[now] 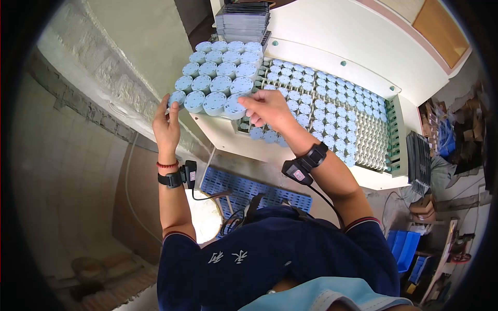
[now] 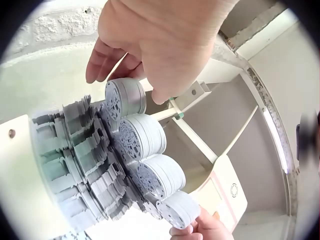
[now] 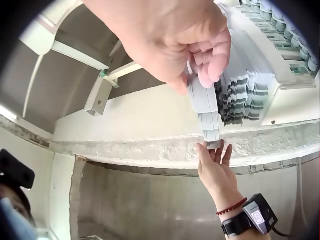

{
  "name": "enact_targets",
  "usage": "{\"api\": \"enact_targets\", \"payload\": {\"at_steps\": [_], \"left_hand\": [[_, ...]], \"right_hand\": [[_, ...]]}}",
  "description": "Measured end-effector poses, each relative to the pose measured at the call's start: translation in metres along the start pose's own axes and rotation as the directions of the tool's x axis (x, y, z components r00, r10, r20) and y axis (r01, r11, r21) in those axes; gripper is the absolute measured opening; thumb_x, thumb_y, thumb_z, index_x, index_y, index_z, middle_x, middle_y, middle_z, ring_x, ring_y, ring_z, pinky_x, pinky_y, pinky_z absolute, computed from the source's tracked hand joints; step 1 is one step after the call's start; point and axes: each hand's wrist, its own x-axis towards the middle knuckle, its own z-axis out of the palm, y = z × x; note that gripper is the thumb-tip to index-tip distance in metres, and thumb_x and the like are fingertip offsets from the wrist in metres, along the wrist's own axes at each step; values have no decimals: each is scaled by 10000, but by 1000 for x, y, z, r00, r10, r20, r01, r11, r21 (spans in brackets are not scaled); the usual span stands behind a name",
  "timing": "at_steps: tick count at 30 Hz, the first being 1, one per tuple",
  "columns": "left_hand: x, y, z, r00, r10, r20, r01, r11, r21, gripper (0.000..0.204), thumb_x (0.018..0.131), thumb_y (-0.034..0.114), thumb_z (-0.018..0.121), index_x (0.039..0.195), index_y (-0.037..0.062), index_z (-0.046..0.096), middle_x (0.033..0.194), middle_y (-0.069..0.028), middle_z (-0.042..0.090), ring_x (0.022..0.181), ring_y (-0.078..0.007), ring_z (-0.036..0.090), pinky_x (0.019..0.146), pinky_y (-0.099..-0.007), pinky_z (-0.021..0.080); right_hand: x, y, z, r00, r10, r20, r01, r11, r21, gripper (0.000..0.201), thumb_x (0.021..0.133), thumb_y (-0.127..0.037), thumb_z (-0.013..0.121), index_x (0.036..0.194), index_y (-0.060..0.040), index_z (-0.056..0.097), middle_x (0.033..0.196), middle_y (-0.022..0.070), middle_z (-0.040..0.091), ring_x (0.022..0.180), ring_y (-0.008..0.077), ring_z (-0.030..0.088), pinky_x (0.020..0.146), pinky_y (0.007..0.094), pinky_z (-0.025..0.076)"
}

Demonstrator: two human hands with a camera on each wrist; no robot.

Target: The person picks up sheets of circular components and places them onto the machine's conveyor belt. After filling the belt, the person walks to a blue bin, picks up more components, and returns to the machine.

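A row of stacked round pale-blue discs (image 1: 204, 101) with small dark spots stands at the near edge of a larger block of such stacks (image 1: 227, 67). My left hand (image 1: 166, 129) holds the row's left end, thumb and fingers to either side of the end stack (image 2: 127, 97). At the other end my right hand (image 1: 270, 109) pinches the last stack (image 1: 234, 106) between thumb and fingers. In the left wrist view the row stands slightly off the layered block (image 2: 82, 155) behind it. The right wrist view shows the row edge-on (image 3: 204, 102) between both hands.
The block sits on the left end of a white bench (image 1: 223, 125). To its right are rows of smaller pale-blue stacks (image 1: 332, 114) in racks. Dark flat panels (image 1: 241, 23) are piled behind, more panels (image 1: 417, 163) at right. A blue pallet (image 1: 259, 192) lies below, a wall (image 1: 104, 67) at left.
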Motion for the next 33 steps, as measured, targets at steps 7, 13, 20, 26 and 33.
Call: {"api": "enact_targets", "payload": {"at_steps": [7,13,20,26,33], "left_hand": [[-2,-12,9,998,-50,-44,44,993,-111,467,909,324,509,1210,-33,487,1005,-174,614,842,-173,591,713,-265,466],[-5,-23,16,997,-59,-40,52,985,-164,371,914,219,520,1219,13,472,1043,-112,583,870,-133,569,729,-250,479],[-5,-28,22,994,-107,-19,98,958,-271,374,929,216,488,1237,8,442,1141,-114,539,997,-159,545,762,-273,494],[-7,-33,26,990,-129,-61,110,962,-250,407,931,241,477,1269,20,425,1145,-126,541,986,-163,554,735,-284,510],[-10,-27,30,987,-140,-81,114,958,-261,436,931,281,469,1274,16,418,1159,-133,537,992,-175,558,731,-285,512]], "right_hand": [[-10,7,-37,992,43,-121,-9,964,265,260,826,-211,635,883,42,606,688,81,608,545,128,597,467,237,500],[-69,74,-135,963,-45,-264,159,889,429,211,856,-142,594,923,58,586,675,89,584,525,133,587,440,230,471],[-217,186,-273,662,73,-746,155,960,231,162,861,-116,582,883,44,598,591,32,538,443,101,480,428,211,403],[-279,274,-352,484,102,-869,18,992,127,166,855,-143,599,844,22,615,571,4,515,441,69,444,408,205,355],[-252,291,-363,475,-399,-784,-555,556,-619,414,709,-287,713,1031,-43,625,997,187,583,883,317,559,767,396,443]]}}
